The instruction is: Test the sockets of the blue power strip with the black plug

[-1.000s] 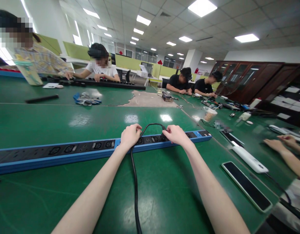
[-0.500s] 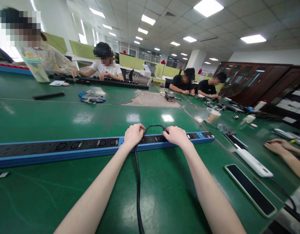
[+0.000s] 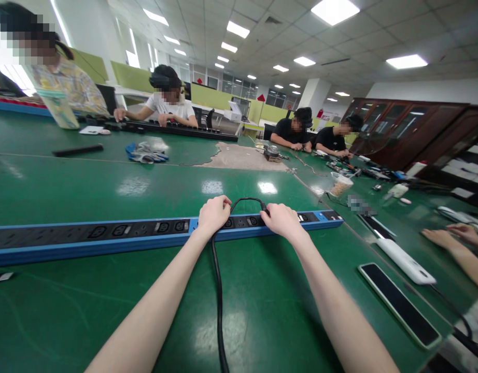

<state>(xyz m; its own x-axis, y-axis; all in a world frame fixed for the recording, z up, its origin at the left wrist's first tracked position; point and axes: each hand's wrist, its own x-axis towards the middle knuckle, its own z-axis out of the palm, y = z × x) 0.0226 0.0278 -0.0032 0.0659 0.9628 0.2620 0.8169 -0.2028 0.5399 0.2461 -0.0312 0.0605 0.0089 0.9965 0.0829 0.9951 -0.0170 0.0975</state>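
A long blue power strip (image 3: 145,247) with black sockets lies across the green table in front of me. A black power cord (image 3: 219,295) runs up from the bottom edge, under my left hand, and arches over to my right hand. My left hand (image 3: 214,213) rests at the strip's middle with its fingers closed around the cord. Further right, my right hand (image 3: 280,217) is closed on the cord's plug end, over the sockets. The plug's face is hidden by that hand, so I cannot tell how it sits against the strip.
A phone (image 3: 399,304) and a white power strip (image 3: 406,260) lie at the right, close to another person's hands (image 3: 449,239). Gloves (image 3: 146,153), a black bar (image 3: 78,150) and a cup (image 3: 59,108) stand or lie farther back. Several co-workers sit around the table.
Both my hands stay at nearly the same spots on the strip and cord. The cord's hanging part has shifted slightly left. At the right, the other person's hands have moved apart.
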